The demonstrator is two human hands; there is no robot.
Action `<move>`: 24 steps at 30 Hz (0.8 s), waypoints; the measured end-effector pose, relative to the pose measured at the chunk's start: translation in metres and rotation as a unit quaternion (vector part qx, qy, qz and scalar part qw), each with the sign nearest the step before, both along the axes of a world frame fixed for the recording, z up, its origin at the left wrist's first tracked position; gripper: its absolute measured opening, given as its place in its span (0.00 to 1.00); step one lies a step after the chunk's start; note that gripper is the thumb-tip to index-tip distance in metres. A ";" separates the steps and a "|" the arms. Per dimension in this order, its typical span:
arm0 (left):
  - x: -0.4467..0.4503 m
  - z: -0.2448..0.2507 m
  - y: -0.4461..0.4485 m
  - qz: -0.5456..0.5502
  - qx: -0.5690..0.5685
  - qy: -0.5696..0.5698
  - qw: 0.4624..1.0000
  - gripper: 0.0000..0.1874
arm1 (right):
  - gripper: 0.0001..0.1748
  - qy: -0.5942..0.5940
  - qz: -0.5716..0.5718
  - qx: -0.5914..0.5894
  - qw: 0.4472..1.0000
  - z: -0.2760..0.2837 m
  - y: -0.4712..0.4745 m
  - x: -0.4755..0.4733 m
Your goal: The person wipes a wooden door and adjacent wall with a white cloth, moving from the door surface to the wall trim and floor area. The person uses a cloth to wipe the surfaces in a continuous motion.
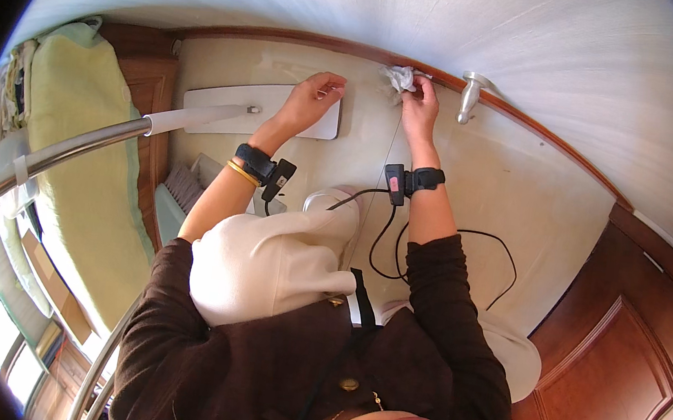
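A crumpled white tissue or cloth [400,79] is pinched in the fingers of my right hand [421,105], low down beside the reddish-brown wooden baseboard [329,42]. My left hand [313,100] hovers with curled fingers above the right end of a flat white rectangular base [219,99]; nothing shows between those fingers. From that base a white-sleeved metal pole [192,119] rises towards the left. A metal door stop [468,101] is fixed to the right of my right hand. Each wrist bears a black strap with a small wired device.
At the left are a yellow-green cloth cover [78,97], a wooden panel [153,80] and a grey brush in a dustpan [181,194]. Black cable [507,252] loops over the pale floor. A brown wooden door [610,355] stands at the right.
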State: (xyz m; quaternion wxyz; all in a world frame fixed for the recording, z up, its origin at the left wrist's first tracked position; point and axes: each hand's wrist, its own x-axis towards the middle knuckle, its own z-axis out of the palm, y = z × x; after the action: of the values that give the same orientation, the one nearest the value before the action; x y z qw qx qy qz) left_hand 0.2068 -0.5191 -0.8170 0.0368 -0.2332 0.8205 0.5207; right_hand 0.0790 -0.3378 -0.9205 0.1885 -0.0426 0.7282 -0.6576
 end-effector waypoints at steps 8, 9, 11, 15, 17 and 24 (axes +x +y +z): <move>-0.014 0.014 0.005 0.027 0.095 0.002 0.995 0.16 | 0.16 -0.198 -0.057 -0.320 0.925 0.095 0.118 -0.009; -0.016 0.017 0.007 0.021 0.105 0.012 0.994 0.16 | 0.16 -0.180 -0.017 -0.348 0.920 0.111 0.123 -0.012; -0.019 0.022 0.011 0.013 0.112 0.010 0.994 0.17 | 0.14 -0.091 0.006 -0.243 0.966 0.127 0.101 -0.016; -0.022 0.031 0.015 -0.004 0.110 0.009 0.994 0.17 | 0.21 0.151 -0.038 0.275 0.949 0.130 0.044 -0.010; -0.022 0.035 0.016 -0.010 0.095 0.003 0.995 0.17 | 0.20 0.084 -0.092 0.237 0.964 0.127 0.035 -0.018; -0.028 0.047 0.021 -0.027 0.102 0.022 0.994 0.16 | 0.15 -0.356 0.041 -0.287 0.888 0.106 0.046 -0.051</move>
State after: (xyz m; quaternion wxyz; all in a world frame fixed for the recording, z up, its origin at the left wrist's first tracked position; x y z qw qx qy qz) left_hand 0.1788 -0.4981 -0.7698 0.0566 -0.1945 0.7697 0.6055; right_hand 0.0277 -0.2922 -0.8150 0.4419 0.1124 0.3894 -0.8003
